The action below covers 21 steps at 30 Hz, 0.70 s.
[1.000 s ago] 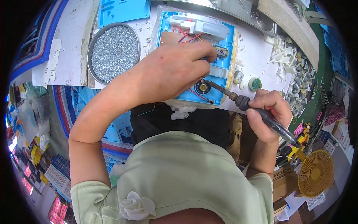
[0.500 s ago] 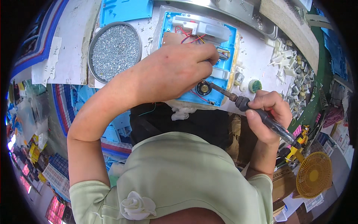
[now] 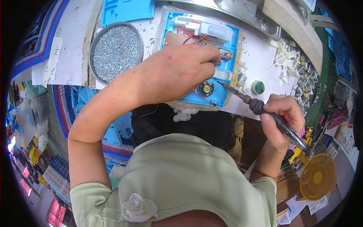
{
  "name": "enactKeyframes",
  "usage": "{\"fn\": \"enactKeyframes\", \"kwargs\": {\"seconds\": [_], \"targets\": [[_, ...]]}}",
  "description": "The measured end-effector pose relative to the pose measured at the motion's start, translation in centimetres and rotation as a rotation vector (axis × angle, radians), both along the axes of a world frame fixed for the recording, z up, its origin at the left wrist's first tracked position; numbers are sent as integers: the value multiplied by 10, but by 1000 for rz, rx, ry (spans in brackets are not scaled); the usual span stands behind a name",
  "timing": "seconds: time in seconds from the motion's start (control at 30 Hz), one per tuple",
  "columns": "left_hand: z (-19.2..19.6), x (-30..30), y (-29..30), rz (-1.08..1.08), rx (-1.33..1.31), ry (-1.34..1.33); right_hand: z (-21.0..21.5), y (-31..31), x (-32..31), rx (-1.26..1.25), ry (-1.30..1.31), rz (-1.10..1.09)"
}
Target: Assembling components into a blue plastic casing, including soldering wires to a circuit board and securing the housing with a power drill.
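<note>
A light-blue plastic housing (image 3: 235, 49) lies open on the work surface, with a white block (image 3: 215, 32), red and yellow wires and a brown board (image 3: 177, 39) inside. My left hand (image 3: 177, 70) reaches across it, thumb and fingers pinched near a small metal-and-yellow component (image 3: 225, 55); whatever they grip is hidden. Below the fingers sits a small round black speaker (image 3: 206, 89). Between the fingers of my right hand (image 3: 291, 109) is a soldering iron (image 3: 258, 107), its tip pointing up-left, just right of the speaker and apart from it.
A round metal bowl of small screws (image 3: 118, 51) stands left of the housing. To the right are a small green-filled tin (image 3: 258, 87) and a pile of white and grey parts (image 3: 293, 66). Another blue shell (image 3: 128, 11) and a metal tray (image 3: 242, 13) lie behind.
My right hand has drawn the soldering iron right and slightly down, so its tip has come away from the speaker. My left hand stays almost where it was.
</note>
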<state>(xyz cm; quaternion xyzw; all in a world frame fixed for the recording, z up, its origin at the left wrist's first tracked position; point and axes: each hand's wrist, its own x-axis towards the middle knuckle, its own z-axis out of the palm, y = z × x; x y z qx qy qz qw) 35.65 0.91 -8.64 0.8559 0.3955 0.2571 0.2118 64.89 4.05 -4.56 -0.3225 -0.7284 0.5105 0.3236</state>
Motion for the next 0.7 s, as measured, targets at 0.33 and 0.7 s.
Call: {"fn": "enactKeyframes", "kwargs": {"seconds": [0.33,0.7], "targets": [[4,1,0,18,-64,-38,-1,-3,-4,-15,-20,23],[9,4,-3,55,-85,48,4,-5,-9,-57,-126,40]]}}
